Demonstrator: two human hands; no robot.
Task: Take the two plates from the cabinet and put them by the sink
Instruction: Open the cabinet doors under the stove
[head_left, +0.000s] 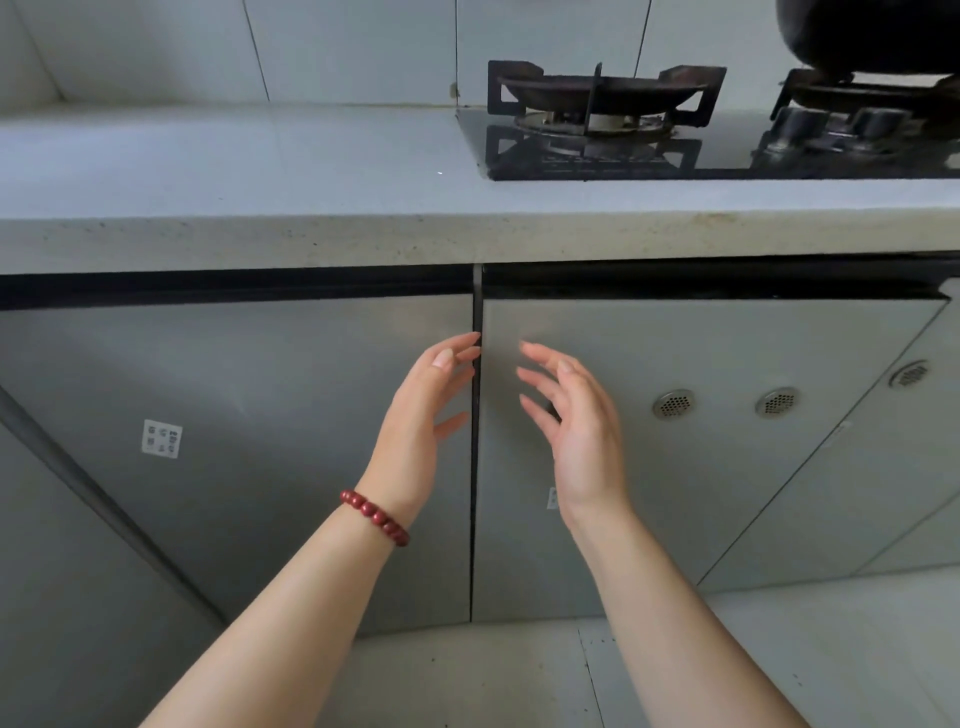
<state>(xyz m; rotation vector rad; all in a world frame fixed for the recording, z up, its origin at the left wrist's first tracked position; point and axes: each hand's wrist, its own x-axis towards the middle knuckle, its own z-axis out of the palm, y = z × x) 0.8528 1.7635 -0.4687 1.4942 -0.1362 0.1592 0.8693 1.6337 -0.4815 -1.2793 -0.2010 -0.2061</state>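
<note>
Stage: nothing done, judged | grey flat-panel cabinet doors (234, 405) closed, plates unseen | left hand (423, 421) fingers spread, tips at black door seam (474, 545) | right hand (579, 431) just right of seam, fingers spread, empty

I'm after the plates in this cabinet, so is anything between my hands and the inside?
Yes: the closed doors. The left door and right door are shut along the dark seam, hiding the inside. Your left hand has its fingertips at the seam; your right hand is open before the right door. No plates show.
</note>
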